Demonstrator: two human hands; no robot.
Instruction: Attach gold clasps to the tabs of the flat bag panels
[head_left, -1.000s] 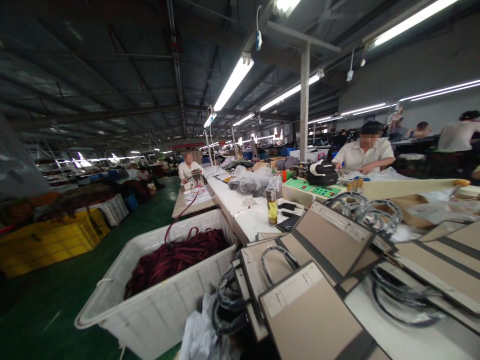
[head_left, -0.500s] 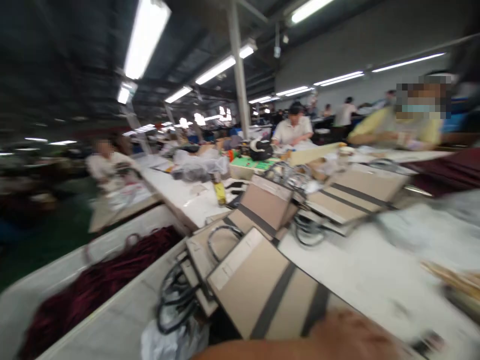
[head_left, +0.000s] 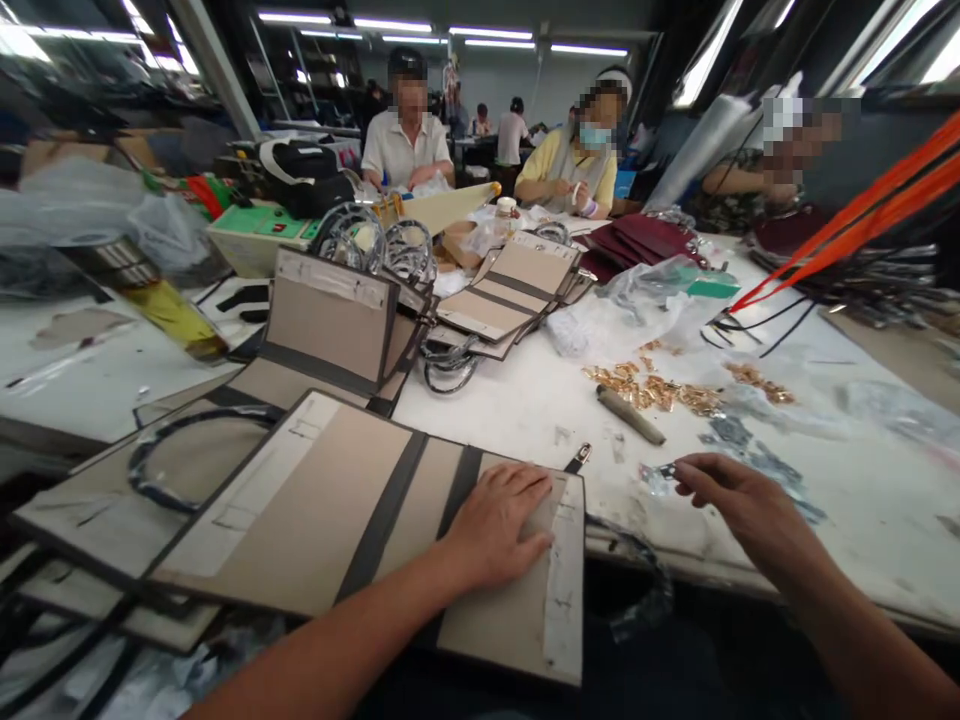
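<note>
My left hand (head_left: 499, 525) lies flat, fingers stretched, on an opened beige bag panel (head_left: 315, 510) with dark grey bands and pale taped strips at both ends. The panel rests at the table's front edge, over another panel with a black handle loop (head_left: 139, 465). To the right, my right hand (head_left: 742, 500) pinches a small metal plate (head_left: 666, 472) just above the tabletop. Close to it lie a dark rod-like tool (head_left: 630, 415) and scattered small grey metal pieces (head_left: 772, 470). A black tab with a metal clip (head_left: 579, 458) sticks out behind the panel.
More beige bag panels (head_left: 326, 320) are piled behind, another stack (head_left: 517, 285) beyond. Gold-coloured metal parts (head_left: 652, 388) lie on the white table (head_left: 502, 420). A bottle with yellow liquid (head_left: 169, 310) stands left. Orange cords (head_left: 847, 225) hang at right. Co-workers sit across.
The view has swung to the right and down. My left hand now shows clearly on the panel, and my right hand with the small metal plate has come into view.
</note>
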